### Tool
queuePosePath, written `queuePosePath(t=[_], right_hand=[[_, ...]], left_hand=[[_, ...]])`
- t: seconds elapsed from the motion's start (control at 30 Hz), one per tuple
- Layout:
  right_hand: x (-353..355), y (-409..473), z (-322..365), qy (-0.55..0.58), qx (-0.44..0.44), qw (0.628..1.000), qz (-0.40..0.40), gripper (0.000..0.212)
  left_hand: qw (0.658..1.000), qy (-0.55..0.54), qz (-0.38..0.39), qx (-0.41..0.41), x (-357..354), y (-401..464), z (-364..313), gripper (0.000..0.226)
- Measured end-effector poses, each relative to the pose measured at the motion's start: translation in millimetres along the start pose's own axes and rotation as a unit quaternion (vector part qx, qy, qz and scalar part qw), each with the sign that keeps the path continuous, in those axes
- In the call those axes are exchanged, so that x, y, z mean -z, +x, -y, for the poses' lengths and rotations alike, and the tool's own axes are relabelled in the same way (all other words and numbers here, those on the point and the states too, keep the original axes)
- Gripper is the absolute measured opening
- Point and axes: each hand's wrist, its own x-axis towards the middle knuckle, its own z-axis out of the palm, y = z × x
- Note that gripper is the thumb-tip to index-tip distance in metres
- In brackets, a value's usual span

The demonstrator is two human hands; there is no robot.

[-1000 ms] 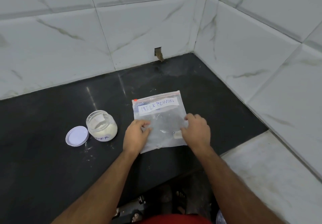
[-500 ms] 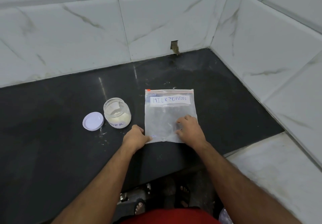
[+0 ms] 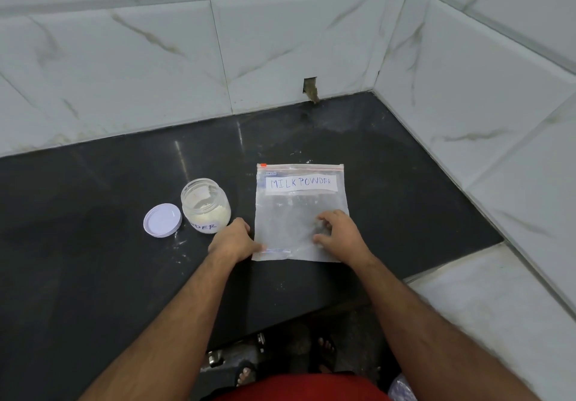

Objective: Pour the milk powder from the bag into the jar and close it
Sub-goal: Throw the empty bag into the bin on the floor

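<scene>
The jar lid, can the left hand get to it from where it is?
Probably yes. The white lid lies loose on the black counter, left of the open jar. The left hand rests at the milk powder bag's near-left corner; nothing lies between them, though the jar stands close by.

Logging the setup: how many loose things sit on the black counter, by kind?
Clear plastic zip bag labelled MILK POWDER: 1
Clear round jar holding white powder: 1
White round lid: 1
Total: 3
</scene>
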Motion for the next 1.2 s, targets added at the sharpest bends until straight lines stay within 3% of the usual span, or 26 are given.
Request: queuePosePath(t=[0.1, 0.23, 0.37, 0.6, 0.7, 0.77, 0.87, 0.97, 1.1, 1.2], right_hand=[[10, 4, -1, 0.084, -0.028, 0.994, -0.069, 0.034], [30, 23, 2, 0.076, -0.105, 0.972, -0.194, 0.025], [49, 45, -1, 0.072, -0.218, 0.969, -0.085, 0.047], [64, 72, -7, 0.187, -0.274, 0.943, 0.019, 0.021], [66, 75, -7, 0.176, -0.276, 0.945, 0.004, 0.015], [67, 74, -5, 0.107, -0.261, 0.959, -0.028, 0.011], [66, 69, -5, 0.093, -0.252, 0.961, -0.067, 0.019], [64, 67, -2, 0.225, -0.262, 0.936, -0.071, 0.057], [71, 67, 14, 0.452, -0.253, 0.854, 0.051, 0.062], [74, 66, 28, 0.482, -0.217, 0.844, 0.095, 0.061]], left_hand=[[0.996, 0.015, -0.081, -0.037, 6, 1, -22, 0.05], [0.99, -0.037, -0.13, -0.028, 7, 19, -45, 0.048], [0.99, -0.076, -0.117, 0.023, 6, 36, -48, 0.038], [0.979, -0.181, -0.086, 0.033, 9, 51, -53, 0.018], [0.974, -0.204, -0.095, 0.018, 14, 51, -65, 0.013], [0.966, -0.234, -0.111, -0.01, 14, 49, -71, 0.013], [0.922, -0.355, -0.118, -0.104, 17, 38, -82, 0.013], [0.878, -0.432, -0.101, -0.18, 29, 24, -95, 0.018], [0.826, -0.529, -0.054, -0.187, 56, 15, -99, 0.023], [0.786, -0.592, 0.005, -0.177, 75, 8, -96, 0.017]])
